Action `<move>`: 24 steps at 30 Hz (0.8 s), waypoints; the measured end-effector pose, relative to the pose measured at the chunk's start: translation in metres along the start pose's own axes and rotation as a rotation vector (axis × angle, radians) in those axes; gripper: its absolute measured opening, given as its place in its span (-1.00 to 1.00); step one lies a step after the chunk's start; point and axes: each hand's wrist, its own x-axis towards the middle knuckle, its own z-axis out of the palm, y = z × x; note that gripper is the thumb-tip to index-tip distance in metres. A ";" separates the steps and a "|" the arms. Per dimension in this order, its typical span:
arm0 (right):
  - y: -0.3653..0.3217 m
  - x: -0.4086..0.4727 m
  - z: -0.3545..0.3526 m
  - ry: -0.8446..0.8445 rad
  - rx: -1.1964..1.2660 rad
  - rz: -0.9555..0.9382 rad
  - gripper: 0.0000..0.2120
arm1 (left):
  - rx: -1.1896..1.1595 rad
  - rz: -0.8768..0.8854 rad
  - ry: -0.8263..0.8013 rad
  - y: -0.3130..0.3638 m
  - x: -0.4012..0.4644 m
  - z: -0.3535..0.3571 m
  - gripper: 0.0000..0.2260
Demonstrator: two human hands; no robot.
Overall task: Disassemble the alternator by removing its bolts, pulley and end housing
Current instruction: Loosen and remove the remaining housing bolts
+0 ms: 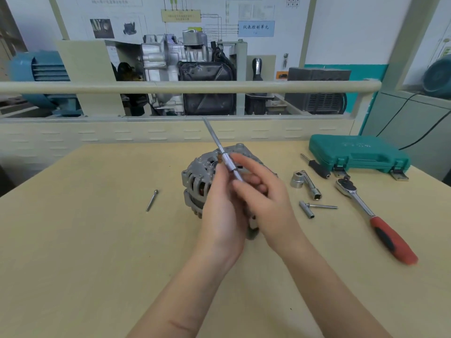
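- We stand at a tan bench [97,240]; past its rail [170,87] sits a cutaway engine [185,69] under wall charts.
- At 3 o'clock on the bench lie a green case [356,152], a red-handled ratchet [375,215] and loose sockets [307,184].
- At 9 o'clock a freed bolt [152,200] lies alone, well apart from the rest.
- The alternator [199,181] sits mid-bench, largely hidden behind our hands.
- Above it we hold a long bolt [214,140] with a socket [230,164] on its near end; its axis tips toward 11 o'clock, tip away from us.
- Our left hand [219,211] pinches the socket from 9 o'clock.
- Our right hand [266,198] curls round the near end from 3 o'clock, fingers [246,164] along it.
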 end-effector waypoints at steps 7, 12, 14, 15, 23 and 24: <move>-0.006 0.011 -0.027 -0.228 0.224 0.216 -0.68 | 0.878 0.391 -0.013 0.013 -0.003 -0.015 -0.76; -0.012 0.019 -0.051 -0.322 0.236 0.324 -0.66 | 1.614 0.998 0.192 0.046 0.006 -0.042 -0.65; -0.016 0.023 -0.058 -0.365 0.174 0.369 -0.68 | 1.812 1.142 0.116 0.051 0.010 -0.049 -0.58; -0.019 0.026 -0.060 -0.390 0.142 0.375 -0.70 | 1.856 1.173 0.085 0.055 0.012 -0.051 -0.56; -0.032 0.034 -0.049 -0.517 -0.335 0.268 -0.85 | 2.126 1.307 -0.360 0.063 0.025 -0.047 -0.72; -0.033 0.033 -0.048 -0.529 -0.390 0.250 -0.84 | 2.120 1.226 -0.466 0.065 0.026 -0.049 -0.72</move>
